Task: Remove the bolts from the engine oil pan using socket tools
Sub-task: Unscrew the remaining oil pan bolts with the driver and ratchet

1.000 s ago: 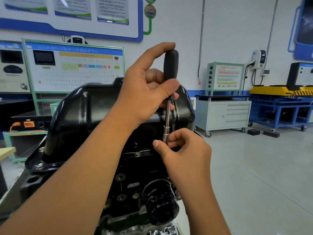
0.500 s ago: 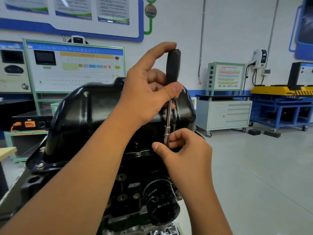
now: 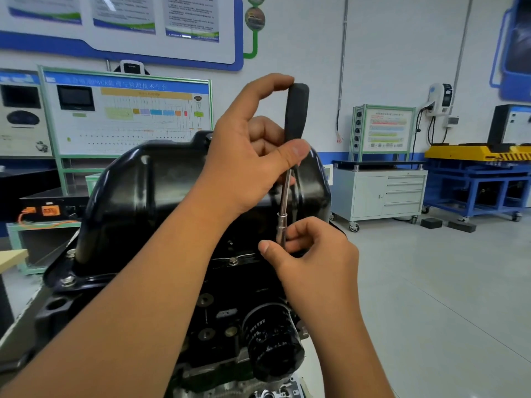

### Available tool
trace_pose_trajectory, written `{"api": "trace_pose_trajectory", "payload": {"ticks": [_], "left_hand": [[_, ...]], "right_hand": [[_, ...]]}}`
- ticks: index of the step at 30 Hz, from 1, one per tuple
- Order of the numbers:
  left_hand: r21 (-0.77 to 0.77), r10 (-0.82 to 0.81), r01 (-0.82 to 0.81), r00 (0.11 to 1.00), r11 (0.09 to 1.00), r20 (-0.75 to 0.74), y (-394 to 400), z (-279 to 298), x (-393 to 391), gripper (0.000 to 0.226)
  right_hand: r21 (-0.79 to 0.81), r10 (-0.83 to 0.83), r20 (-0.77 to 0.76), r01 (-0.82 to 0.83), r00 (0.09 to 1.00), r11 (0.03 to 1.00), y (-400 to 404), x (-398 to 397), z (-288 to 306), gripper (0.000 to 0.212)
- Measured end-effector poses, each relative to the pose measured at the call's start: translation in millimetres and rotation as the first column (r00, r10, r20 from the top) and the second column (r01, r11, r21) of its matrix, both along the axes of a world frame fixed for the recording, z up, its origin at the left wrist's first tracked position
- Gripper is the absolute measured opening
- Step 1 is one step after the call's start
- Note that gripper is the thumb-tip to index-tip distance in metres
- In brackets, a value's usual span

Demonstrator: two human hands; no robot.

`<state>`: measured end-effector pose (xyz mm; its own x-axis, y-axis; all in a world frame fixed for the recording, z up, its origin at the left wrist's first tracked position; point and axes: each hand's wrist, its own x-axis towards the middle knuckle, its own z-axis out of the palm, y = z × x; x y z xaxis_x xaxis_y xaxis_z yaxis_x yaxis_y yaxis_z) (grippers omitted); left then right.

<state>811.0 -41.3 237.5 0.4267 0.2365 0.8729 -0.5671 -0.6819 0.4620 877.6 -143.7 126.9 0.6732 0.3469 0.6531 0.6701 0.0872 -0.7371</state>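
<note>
The left hand [image 3: 247, 165] grips the driver's black handle [image 3: 296, 110]; the right hand [image 3: 313, 254] pinches its socket [image 3: 281, 228] at six o'clock below. The shaft stands nearly upright over the oil pan [image 3: 161, 191] flange; a bolt [image 3: 233, 261] sits at eight o'clock from the socket.

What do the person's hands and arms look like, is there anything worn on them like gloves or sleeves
Both are bare. The left hand and the right hand wear no gloves, and no rings or watch show. Both forearms are uncovered as far as the frame reaches, with no sleeve edge in view. The fingers have short, plain nails. No markings or bandages are visible.
</note>
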Motion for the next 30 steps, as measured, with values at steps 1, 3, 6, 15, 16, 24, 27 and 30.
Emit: {"api": "trace_pose_trajectory", "payload": {"ticks": [1, 3, 6, 15, 16, 24, 27, 30], "left_hand": [[0.006, 0.020, -0.020, 1.000, 1.000, 0.011, 0, 0, 1, 0.066], [0.037, 0.046, -0.046, 0.999, 0.998, 0.014, 2, -1, 3, 0.068], [0.051, 0.017, -0.015, 0.999, 0.999, -0.034, 1, -1, 5, 0.069], [-0.040, -0.113, 0.110, 0.989, 0.993, -0.093, 2, 2, -5, 0.063], [-0.046, -0.097, 0.094, 0.993, 0.994, -0.070, 2, 3, -5, 0.064], [-0.052, -0.099, 0.094, 0.990, 0.994, -0.101, -1, 3, -2, 0.058], [-0.052, -0.110, 0.104, 0.987, 0.993, -0.121, 3, 2, -4, 0.060], [-0.082, -0.090, 0.085, 0.994, 0.993, -0.055, 1, 2, -6, 0.062]], "right_hand": [[0.003, 0.002, -0.005, -0.002, 1.000, 1.000, 0, 0, 0, 0.030], [0.012, 0.011, -0.003, -0.011, 1.000, 1.000, 0, 0, 0, 0.030], [0.006, 0.017, 0.010, -0.018, 1.000, 1.000, 0, 0, 1, 0.028], [0.024, -0.012, 0.018, 0.011, 1.000, 1.000, 2, -4, 0, 0.029], [0.027, -0.019, 0.017, 0.018, 1.000, 0.999, 1, -4, 0, 0.030], [0.022, -0.001, 0.017, 0.000, 1.000, 1.000, 2, -1, 0, 0.027], [0.011, 0.007, 0.027, -0.007, 1.000, 1.000, 1, -1, 1, 0.026], [0.007, -0.011, 0.018, 0.011, 1.000, 1.000, 0, -1, 2, 0.027]]}}
